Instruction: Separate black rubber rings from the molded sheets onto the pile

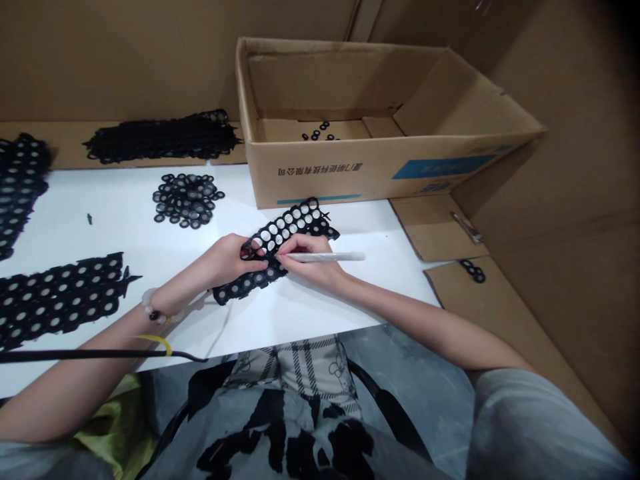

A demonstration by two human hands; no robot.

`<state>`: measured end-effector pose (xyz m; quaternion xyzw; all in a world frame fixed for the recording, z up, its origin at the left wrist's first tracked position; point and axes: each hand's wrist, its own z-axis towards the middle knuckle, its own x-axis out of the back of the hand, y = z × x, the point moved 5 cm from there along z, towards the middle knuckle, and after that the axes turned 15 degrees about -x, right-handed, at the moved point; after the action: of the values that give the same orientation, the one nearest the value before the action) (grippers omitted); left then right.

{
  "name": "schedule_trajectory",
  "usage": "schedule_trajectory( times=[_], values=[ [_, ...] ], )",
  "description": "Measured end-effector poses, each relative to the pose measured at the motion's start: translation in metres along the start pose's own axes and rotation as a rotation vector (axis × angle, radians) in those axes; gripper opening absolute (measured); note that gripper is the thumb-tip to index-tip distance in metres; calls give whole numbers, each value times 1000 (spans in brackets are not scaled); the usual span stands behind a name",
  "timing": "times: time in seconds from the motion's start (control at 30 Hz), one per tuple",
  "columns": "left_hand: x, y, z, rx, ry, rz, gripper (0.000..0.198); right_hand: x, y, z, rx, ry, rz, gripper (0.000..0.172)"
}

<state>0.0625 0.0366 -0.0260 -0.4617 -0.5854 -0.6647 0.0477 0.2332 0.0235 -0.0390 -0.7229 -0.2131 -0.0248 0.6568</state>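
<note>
A black perforated rubber sheet (295, 223) with rows of round holes lies tilted over the white tabletop. Its nearer edge is gripped by my left hand (235, 259), thumb on top and fingers beneath. In my right hand (313, 263) is a slim whitish pen-like tool (340, 257), pinched close to its tip, which meets the sheet beside my left thumb. The exact tip is hidden by my fingers. Some holes show white through them, while others still have grey-centred rings. Behind my left wrist sits a pile of loose black rings (187, 200).
A large open cardboard box (320, 170) with several black rings inside stands at the back. More perforated sheets (65, 297) lie at left, and a stack of black sheets (160, 137) lies behind. A few rings (473, 271) rest on cardboard at right. A black cable (100, 355) crosses my left forearm.
</note>
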Motion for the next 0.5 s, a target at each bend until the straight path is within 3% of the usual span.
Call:
schedule_trajectory(
  times=[0.5],
  values=[
    [-1,2,0,9,19,-28,32,-1,1,0,12,7,-32,9]
  ],
)
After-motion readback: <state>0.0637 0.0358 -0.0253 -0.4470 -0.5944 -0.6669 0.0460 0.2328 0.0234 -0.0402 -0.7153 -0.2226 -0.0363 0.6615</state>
